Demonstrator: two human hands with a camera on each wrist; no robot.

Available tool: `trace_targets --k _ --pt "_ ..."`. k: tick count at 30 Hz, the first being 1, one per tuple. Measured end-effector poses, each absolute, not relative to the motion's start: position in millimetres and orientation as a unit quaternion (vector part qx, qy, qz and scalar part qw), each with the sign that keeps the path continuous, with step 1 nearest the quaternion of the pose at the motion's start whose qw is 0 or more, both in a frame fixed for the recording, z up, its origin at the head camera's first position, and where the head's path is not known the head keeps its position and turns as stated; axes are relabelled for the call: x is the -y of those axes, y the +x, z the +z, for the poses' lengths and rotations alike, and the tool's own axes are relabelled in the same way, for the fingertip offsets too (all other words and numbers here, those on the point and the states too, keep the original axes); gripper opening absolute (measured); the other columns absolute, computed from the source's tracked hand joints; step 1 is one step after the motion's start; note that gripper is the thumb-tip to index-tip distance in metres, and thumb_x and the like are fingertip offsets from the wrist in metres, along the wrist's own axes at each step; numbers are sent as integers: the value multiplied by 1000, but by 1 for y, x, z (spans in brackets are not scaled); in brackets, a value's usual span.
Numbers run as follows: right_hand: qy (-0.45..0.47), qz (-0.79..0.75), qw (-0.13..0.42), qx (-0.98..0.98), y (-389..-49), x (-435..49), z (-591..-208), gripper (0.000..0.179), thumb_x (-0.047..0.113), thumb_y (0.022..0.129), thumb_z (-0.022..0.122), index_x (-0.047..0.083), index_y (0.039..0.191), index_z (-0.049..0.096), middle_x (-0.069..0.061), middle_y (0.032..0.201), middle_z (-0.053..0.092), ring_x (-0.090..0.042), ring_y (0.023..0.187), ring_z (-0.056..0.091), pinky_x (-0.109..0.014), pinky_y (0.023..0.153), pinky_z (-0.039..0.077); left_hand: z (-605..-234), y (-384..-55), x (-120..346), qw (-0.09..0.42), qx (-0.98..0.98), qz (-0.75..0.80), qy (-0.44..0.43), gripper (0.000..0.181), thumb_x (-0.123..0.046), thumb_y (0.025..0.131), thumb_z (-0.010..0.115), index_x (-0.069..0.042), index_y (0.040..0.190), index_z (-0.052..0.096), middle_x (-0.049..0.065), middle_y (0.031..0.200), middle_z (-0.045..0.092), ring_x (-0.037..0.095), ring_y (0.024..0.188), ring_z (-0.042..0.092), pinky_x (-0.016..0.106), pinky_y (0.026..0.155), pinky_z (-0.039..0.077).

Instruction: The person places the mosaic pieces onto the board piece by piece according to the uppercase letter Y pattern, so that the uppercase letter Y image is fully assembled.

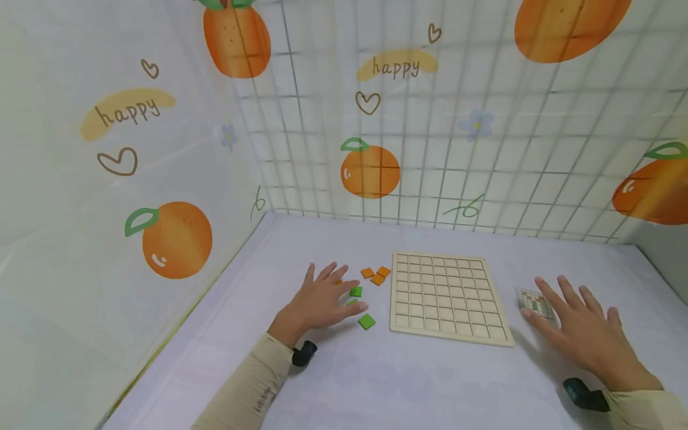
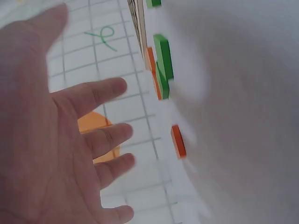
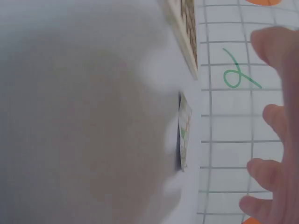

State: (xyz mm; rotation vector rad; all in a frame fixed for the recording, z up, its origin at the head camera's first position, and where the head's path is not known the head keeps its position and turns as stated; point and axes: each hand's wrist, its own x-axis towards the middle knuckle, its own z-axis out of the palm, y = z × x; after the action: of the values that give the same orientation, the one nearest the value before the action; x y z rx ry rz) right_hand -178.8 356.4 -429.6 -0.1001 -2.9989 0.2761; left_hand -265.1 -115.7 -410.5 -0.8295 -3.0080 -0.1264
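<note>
My left hand (image 1: 322, 298) hovers above the table with its fingers spread, holding nothing. Under and beside it lie several green square tiles (image 1: 366, 322) and orange square tiles (image 1: 378, 279); the hand partly hides some of them. In the left wrist view a green tile (image 2: 164, 58) and an orange tile (image 2: 178, 141) lie apart from the fingers. A pale wooden grid board (image 1: 448, 297) lies flat between the hands, its squares bare. To its right is a small printed pattern card (image 1: 534, 303). My right hand (image 1: 588, 334), fingers spread and holding nothing, is over the card's near right side.
A white table (image 1: 408, 382) spreads under everything. Behind it stands a curtain (image 1: 317, 119) printed with oranges and the word happy, with a wire grid showing through. Another curtain panel (image 1: 64, 209) closes off the left side.
</note>
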Motion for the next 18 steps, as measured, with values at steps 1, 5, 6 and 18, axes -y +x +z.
trace_targets --k 1,5,6,18 --pt "-31 94 69 993 -179 -355 -430 91 70 96 43 10 160 17 -37 156 11 -66 133 13 -85 95 8 -410 -265 114 9 962 -43 -271 73 -78 93 35 -30 144 56 5 160 35 29 150 21 66 115 7" --pt "-27 101 84 991 -180 -354 -430 87 66 98 43 7 158 22 -41 150 23 -66 124 26 -82 89 24 -412 -265 108 30 953 -48 -296 60 -66 97 46 -26 138 62 4 152 47 26 143 36 60 115 18" --pt "-25 104 84 991 -180 -354 -430 86 65 99 43 6 158 22 -42 149 25 -65 123 28 -81 89 26 -413 -265 107 37 950 -52 -305 57 -63 97 49 -24 137 63 4 149 50 25 141 40 57 115 23" --pt "-8 221 67 973 -179 -334 -423 81 53 102 50 -2 155 25 -39 139 44 -58 120 47 -71 85 42 -410 -267 103 -22 917 -248 -310 38 -41 99 61 -18 128 70 -7 111 66 11 98 59 33 84 51"
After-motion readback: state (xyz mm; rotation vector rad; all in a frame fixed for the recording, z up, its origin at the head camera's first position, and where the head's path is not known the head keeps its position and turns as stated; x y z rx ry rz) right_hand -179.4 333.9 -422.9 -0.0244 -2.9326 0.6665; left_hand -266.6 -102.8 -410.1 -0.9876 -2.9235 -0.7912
